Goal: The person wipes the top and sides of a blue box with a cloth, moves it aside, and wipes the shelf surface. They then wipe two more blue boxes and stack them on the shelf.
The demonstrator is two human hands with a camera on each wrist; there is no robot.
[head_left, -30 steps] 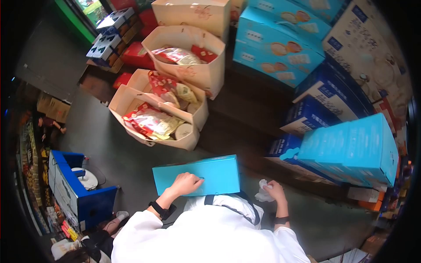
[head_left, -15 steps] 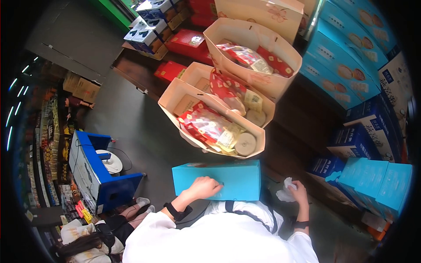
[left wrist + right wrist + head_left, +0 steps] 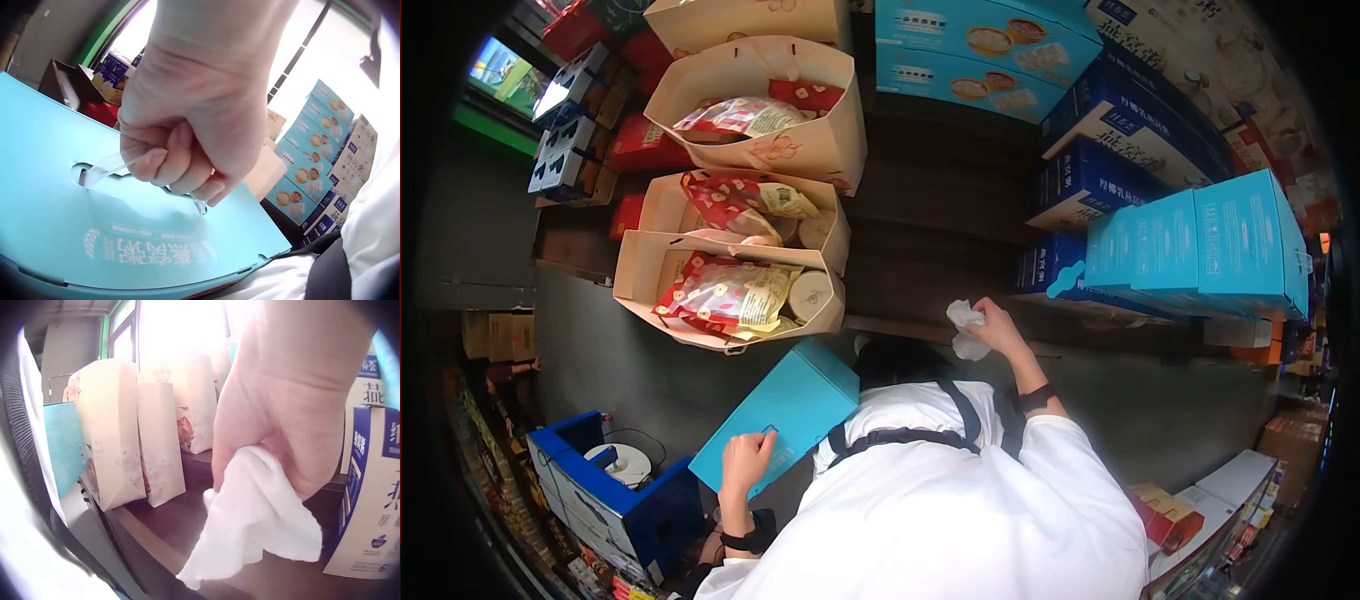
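Note:
The left hand [image 3: 747, 464] grips the clear plastic handle of a turquoise box [image 3: 785, 405], which hangs tilted at the person's left side. In the left wrist view, curled fingers of the left hand [image 3: 187, 144] wrap the handle [image 3: 109, 169] above the slotted box top [image 3: 150, 231]. A crumpled white cloth or tissue [image 3: 970, 335] is pinched in the right hand [image 3: 1003, 335], over the dark shelf's front edge. The right wrist view shows that white cloth [image 3: 256, 519] drooping below the right hand [image 3: 287, 419].
Cream paper bags [image 3: 730, 290] with red packets stand on the dark shelf [image 3: 930, 220], left of centre. Blue-white cartons [image 3: 1100, 185] and turquoise boxes [image 3: 1200, 245] stand at the right. A blue stand [image 3: 635, 510] is at lower left, a red box [image 3: 1168, 518] at lower right.
The body and view have turned. The left hand and its box have swung to the left and tilted, while the right hand with the white cloth has moved forward to the shelf edge.

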